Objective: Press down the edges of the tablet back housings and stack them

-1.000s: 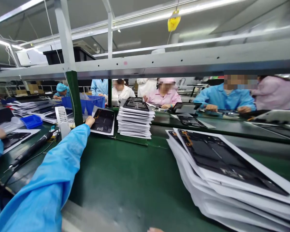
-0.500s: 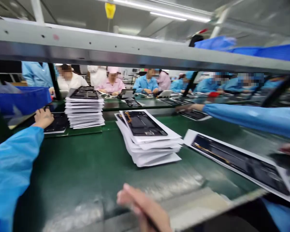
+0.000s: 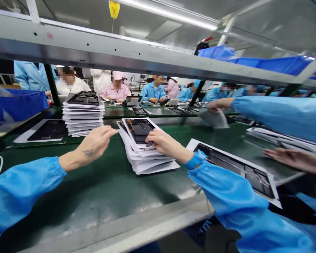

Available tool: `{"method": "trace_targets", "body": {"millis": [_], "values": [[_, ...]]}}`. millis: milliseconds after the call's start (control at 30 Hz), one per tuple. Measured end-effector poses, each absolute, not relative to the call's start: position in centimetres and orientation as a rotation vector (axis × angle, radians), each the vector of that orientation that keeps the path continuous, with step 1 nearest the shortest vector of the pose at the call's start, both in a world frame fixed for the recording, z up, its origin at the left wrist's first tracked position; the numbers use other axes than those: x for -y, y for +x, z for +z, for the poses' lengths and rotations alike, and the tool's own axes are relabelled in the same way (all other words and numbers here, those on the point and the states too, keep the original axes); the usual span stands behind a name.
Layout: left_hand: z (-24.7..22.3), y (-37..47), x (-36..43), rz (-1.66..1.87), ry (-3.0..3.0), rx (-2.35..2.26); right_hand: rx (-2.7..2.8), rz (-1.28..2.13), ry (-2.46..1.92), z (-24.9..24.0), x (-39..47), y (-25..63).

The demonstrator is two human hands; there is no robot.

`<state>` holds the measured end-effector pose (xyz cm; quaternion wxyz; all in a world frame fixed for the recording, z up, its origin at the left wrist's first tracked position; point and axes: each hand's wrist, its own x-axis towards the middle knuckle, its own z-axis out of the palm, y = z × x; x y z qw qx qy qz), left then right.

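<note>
My left hand (image 3: 97, 143) is in the air just left of the middle stack of white sheets (image 3: 147, 162), fingers stretched to the right and nothing visible in them. Over that stack, my right hand (image 3: 165, 143) is closed on a small dark object (image 3: 149, 144); what it is cannot be made out. Beneath its fingertips lies a black flat panel (image 3: 138, 130) with an orange strip, on the top sheet. Whether the hand touches the panel is unclear.
A taller stack (image 3: 83, 117) stands behind left, beside a panel on a sheet (image 3: 47, 130). To the right lies a long panel (image 3: 234, 165). Another person's hand (image 3: 219, 104) holds a translucent sheet; another hand (image 3: 292, 158) is lower right. A metal shelf (image 3: 116, 58) crosses above.
My left hand has left the panel at the far left and moved right. My right hand has risen from the front edge to the middle stack. The other person's hand has lifted a translucent sheet.
</note>
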<state>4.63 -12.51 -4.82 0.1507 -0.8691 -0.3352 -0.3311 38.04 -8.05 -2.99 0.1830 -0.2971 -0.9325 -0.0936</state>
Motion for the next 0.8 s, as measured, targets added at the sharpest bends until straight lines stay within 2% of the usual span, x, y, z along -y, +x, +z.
{"method": "trace_targets", "body": {"millis": [233,433,500,633,700,800], "values": [[-6.4,5.1,13.3,-0.911,-2.602,0.961,2.788,-0.225,-0.785,-1.3,7.3,39.6],[-7.9,4.2,12.3,-1.084,-2.690,1.032,2.840,-0.333,-0.902,-1.7,7.7,38.4],[-7.8,4.7,11.1,-1.201,-2.776,1.230,2.816,-0.376,-0.942,-2.0,7.8,38.1],[-5.7,8.2,9.2,-1.419,-3.062,1.977,2.674,-0.432,-0.957,-0.9,8.6,36.8],[-4.3,10.4,9.2,-1.536,-3.187,2.092,2.605,-0.448,-0.917,0.2,9.9,35.5],[-2.7,11.6,11.3,-2.170,-3.151,2.043,2.580,-0.465,-0.812,0.8,13.8,32.8]]}}
